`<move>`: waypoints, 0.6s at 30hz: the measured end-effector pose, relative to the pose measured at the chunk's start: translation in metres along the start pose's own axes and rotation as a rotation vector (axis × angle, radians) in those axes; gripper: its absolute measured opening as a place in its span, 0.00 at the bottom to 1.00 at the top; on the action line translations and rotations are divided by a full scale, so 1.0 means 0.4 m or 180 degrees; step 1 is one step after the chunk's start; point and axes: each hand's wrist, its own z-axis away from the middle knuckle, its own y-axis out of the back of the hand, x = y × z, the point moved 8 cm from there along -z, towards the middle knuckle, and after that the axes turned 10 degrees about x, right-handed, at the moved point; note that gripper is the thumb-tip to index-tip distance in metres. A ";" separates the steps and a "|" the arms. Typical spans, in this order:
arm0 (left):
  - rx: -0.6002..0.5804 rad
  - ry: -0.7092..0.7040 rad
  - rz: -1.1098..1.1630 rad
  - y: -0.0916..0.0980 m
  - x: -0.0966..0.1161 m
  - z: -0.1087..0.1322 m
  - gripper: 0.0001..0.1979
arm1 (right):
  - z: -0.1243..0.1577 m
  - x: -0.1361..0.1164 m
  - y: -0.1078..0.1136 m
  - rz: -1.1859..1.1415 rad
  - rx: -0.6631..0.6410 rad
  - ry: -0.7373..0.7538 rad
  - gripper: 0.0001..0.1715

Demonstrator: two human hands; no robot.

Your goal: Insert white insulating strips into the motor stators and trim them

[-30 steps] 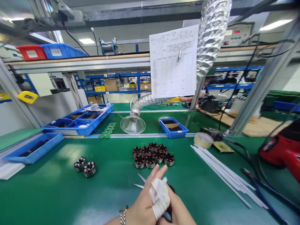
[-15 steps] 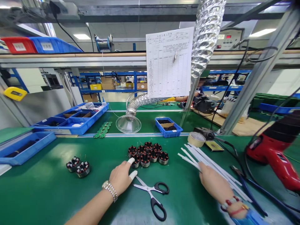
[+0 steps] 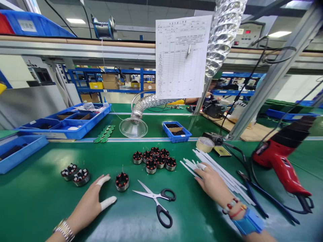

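My left hand (image 3: 91, 201) is open on the green bench, thumb and fingers spread, white finger cots on two of them. Just right of its fingertips stands a single motor stator (image 3: 122, 182) with copper windings, apart from the group of stators (image 3: 155, 158) behind it. My right hand (image 3: 214, 185) is closed on several thin white tubes (image 3: 190, 165), whose ends fan out past the fingertips. More long white tubes (image 3: 227, 174) lie beneath and beside it. Between my hands lie open scissors (image 3: 156, 196) with black handles. Two stators with white parts (image 3: 81, 177) stand at the left.
At right are a red heat gun (image 3: 282, 164), pliers (image 3: 254, 195) and a tape roll (image 3: 205, 144). A small blue bin (image 3: 177, 139), a fume funnel (image 3: 133, 128), green circuit boards (image 3: 104, 133) and a blue tray (image 3: 80, 133) stand behind. A paper sheet (image 3: 183, 77) hangs above.
My left hand has drawn back toward the left from the stator group, and one stator now stands separate near it. My right hand remains at the white tubes. The camera view has shifted.
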 end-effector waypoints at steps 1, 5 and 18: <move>-0.0081 -0.0142 0.0023 -0.014 0.015 -0.009 0.33 | -0.008 -0.014 -0.006 -0.0038 0.0019 0.0024 0.09; -0.0324 -0.0284 0.0485 -0.053 0.066 -0.046 0.28 | -0.029 -0.044 -0.019 -0.0180 0.0140 -0.0063 0.12; -0.0603 0.1232 0.4329 -0.039 0.117 0.089 0.22 | 0.040 -0.097 0.132 -0.1765 0.0477 -0.0474 0.17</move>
